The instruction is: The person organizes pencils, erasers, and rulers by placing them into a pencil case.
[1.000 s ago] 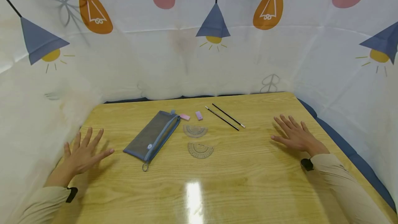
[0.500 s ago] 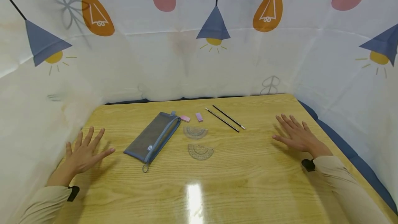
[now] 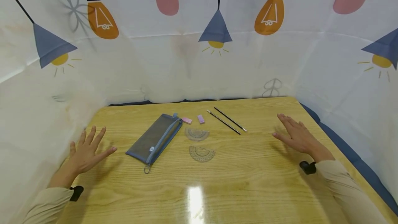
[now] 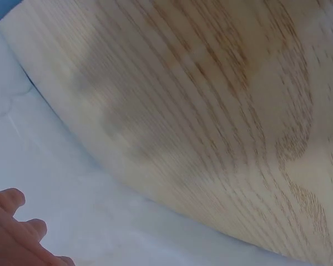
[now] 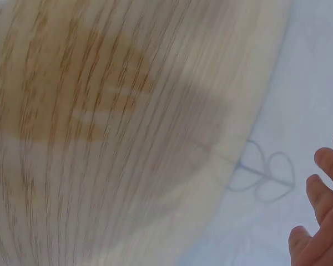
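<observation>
My left hand (image 3: pixel 88 155), fingers spread and holding nothing, is at the left side of the table. Nearest to it lies a blue-edged mesh pencil case (image 3: pixel 150 139) with a zipper and a ring pull. On the right side, my right hand (image 3: pixel 296 136) has its fingers straight and is apart from every object. Between the hands lie two clear protractors, the upper one (image 3: pixel 197 134) and the lower one (image 3: pixel 202 154). Behind them are a pink eraser (image 3: pixel 187 120) and a purple eraser (image 3: pixel 200 119). Two dark pencils (image 3: pixel 224 122) lie side by side, right of the erasers.
The wooden table (image 3: pixel 248 182) reflects a bright light near its front. A white curtain (image 3: pixel 149 68) printed with lamps and bulbs surrounds its back and sides. Blue fabric (image 3: pixel 351 155) shows along the right edge.
The head view has tilted slightly, so the scene sits a little lower. My right hand has turned and its fingers have drawn closer together. The objects on the table have not moved.
</observation>
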A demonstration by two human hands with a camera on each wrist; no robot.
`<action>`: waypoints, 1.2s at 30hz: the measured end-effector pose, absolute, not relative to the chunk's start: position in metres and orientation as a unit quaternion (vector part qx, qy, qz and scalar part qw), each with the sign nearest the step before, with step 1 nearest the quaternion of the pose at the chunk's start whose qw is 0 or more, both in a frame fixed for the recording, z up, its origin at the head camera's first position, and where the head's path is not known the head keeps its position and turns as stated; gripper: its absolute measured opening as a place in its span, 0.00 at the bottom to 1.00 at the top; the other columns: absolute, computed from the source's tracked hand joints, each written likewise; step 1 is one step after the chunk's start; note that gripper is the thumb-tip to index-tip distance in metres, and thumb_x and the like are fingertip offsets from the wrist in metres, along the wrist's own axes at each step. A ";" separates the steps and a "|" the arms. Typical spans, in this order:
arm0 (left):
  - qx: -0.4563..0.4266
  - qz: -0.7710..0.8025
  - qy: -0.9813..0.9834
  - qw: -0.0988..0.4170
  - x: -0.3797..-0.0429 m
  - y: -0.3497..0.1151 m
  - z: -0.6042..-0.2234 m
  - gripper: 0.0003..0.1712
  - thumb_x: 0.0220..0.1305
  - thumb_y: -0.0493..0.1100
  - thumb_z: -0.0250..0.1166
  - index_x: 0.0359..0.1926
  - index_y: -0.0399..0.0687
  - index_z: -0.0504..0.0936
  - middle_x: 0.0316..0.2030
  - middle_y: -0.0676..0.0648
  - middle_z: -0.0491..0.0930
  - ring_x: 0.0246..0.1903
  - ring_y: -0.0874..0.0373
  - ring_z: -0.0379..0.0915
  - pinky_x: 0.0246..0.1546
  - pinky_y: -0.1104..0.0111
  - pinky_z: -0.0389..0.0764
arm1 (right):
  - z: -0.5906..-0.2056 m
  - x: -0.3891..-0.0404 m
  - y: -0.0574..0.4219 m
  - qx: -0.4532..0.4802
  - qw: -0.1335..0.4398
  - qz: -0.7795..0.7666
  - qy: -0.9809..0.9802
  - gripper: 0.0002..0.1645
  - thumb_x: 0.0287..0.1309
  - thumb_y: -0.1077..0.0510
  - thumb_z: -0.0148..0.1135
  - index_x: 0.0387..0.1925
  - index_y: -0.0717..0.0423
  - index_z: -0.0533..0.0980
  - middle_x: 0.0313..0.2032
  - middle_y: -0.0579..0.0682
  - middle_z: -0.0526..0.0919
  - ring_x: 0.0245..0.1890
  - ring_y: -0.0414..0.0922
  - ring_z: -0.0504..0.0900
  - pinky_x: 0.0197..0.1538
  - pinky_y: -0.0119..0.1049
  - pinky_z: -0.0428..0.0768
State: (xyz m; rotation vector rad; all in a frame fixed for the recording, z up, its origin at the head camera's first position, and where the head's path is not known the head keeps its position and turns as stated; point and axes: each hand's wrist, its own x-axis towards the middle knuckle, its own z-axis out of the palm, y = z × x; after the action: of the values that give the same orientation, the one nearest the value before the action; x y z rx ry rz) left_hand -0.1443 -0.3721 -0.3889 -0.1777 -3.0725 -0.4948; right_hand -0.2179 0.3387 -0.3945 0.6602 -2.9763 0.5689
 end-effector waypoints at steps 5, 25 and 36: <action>-0.062 -0.169 -0.983 0.024 -0.142 -0.369 -0.387 0.53 0.68 0.64 0.54 0.77 0.50 0.32 0.72 0.29 0.27 0.67 0.29 0.13 0.50 0.27 0.22 | -0.394 -0.216 0.334 0.233 0.055 0.209 -0.948 0.47 0.68 0.45 0.56 0.76 0.59 0.44 0.71 0.68 0.49 0.69 0.67 0.48 0.64 0.67 0.40; -0.085 -0.274 -0.953 0.099 -0.138 -0.336 -0.377 0.49 0.70 0.53 0.57 0.76 0.40 0.37 0.72 0.27 0.39 0.67 0.25 0.37 0.53 0.28 0.48 | -0.385 -0.205 0.301 0.246 0.164 0.257 -0.920 0.41 0.65 0.52 0.62 0.72 0.60 0.56 0.65 0.68 0.62 0.62 0.69 0.61 0.54 0.68 0.62; -0.076 -0.317 -0.936 0.132 -0.135 -0.312 -0.373 0.45 0.71 0.51 0.57 0.75 0.36 0.43 0.69 0.24 0.47 0.66 0.24 0.42 0.54 0.31 0.52 | -0.381 -0.199 0.275 0.254 0.206 0.268 -0.906 0.34 0.62 0.54 0.65 0.66 0.63 0.66 0.60 0.65 0.70 0.58 0.66 0.67 0.52 0.66 0.65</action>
State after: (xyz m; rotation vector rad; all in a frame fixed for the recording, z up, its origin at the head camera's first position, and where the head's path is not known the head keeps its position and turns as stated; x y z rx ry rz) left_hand -0.1348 -0.3117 -0.3730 -0.2210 -2.7171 -0.9199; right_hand -0.1985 0.2747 -0.3813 0.7078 -2.5256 0.7464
